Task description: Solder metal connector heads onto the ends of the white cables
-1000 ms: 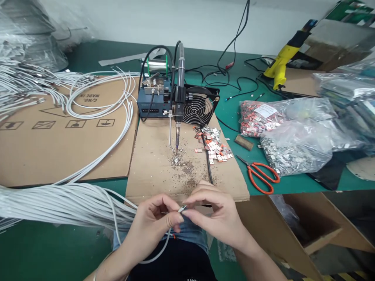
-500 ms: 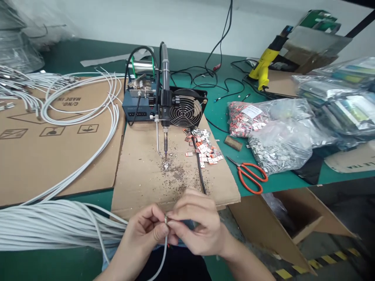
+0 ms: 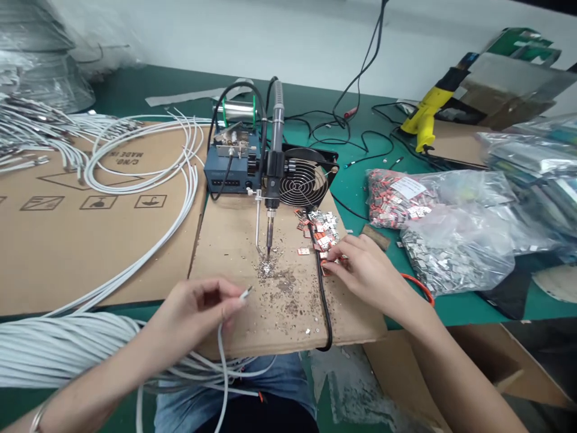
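Pinched in my left hand is the end of a white cable, its stripped tip pointing up and right over the cardboard sheet. My right hand reaches to the pile of small orange-and-silver connector pieces, thumb and forefinger closed at the pile's near edge, on one of the small pieces. Between the hands a soldering iron stands clamped tip-down, above solder scraps on the cardboard.
Behind the iron are a blue soldering station, a solder spool and a fan. Bags of connector pieces lie right, near partly covered orange-handled scissors. A white cable bundle fills the left front. A black cord crosses the cardboard.
My hands have parted. The left moved slightly left and up with the cable end, while the right left the cable and went up and right to the connector pile. The view shifted a little.
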The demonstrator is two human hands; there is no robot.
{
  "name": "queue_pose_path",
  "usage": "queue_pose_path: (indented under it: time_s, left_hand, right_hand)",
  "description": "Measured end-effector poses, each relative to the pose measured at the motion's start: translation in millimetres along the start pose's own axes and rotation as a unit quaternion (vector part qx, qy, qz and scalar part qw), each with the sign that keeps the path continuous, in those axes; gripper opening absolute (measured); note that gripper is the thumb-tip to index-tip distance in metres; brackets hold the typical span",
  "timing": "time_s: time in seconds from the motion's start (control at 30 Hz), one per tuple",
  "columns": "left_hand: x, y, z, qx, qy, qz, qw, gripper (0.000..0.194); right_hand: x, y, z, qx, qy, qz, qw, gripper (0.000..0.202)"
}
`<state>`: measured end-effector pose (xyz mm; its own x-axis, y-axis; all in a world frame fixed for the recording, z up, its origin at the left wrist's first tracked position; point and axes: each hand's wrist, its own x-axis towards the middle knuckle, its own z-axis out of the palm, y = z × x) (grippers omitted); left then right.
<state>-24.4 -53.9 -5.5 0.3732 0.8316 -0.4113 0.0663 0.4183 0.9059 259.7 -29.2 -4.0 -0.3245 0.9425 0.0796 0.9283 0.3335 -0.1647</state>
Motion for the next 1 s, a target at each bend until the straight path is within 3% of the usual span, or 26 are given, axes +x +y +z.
queue_pose_path:
  time_s: [0.1, 0.17, 0.33, 0.43, 0.53, 0.7, 1.0]
  left_hand:
    - [25, 10, -7.4, 0.060, -0.007, -0.037, 0.998, 0.015]
    - [38, 14, -9.3, 0.070, -0.027, -0.053, 0.996, 0.016]
    - [52, 19, -8.1, 0.066, -0.055, -0.052, 0.995, 0.014]
    - [53, 19, -7.9, 0.049, -0.064, -0.048, 0.996, 0.015]
    - [53, 18, -7.7, 0.023, -0.068, -0.056, 0.996, 0.015]
    - [54, 21, -4.0, 0.045, -0.051, -0.076, 0.995, 0.013]
    - [54, 27, 1.0, 0.017, -0.040, -0.090, 0.995, 0.009]
  right_hand:
    - [-2, -8, -7, 0.122, 0.012, 0.033, 0.992, 0.014]
    - [2, -19, -8, 0.264, -0.025, 0.055, 0.963, 0.017]
    - [27, -52, 12, 0.502, -0.173, 0.131, 0.837, 0.016]
    - [39, -63, 26, 0.604, -0.183, 0.193, 0.751, 0.016]
    - [42, -64, 33, 0.662, -0.178, 0.219, 0.695, 0.022]
    - [41, -61, 31, 0.687, -0.188, 0.239, 0.660, 0.024]
    - [42, -59, 29, 0.708, -0.187, 0.225, 0.642, 0.022]
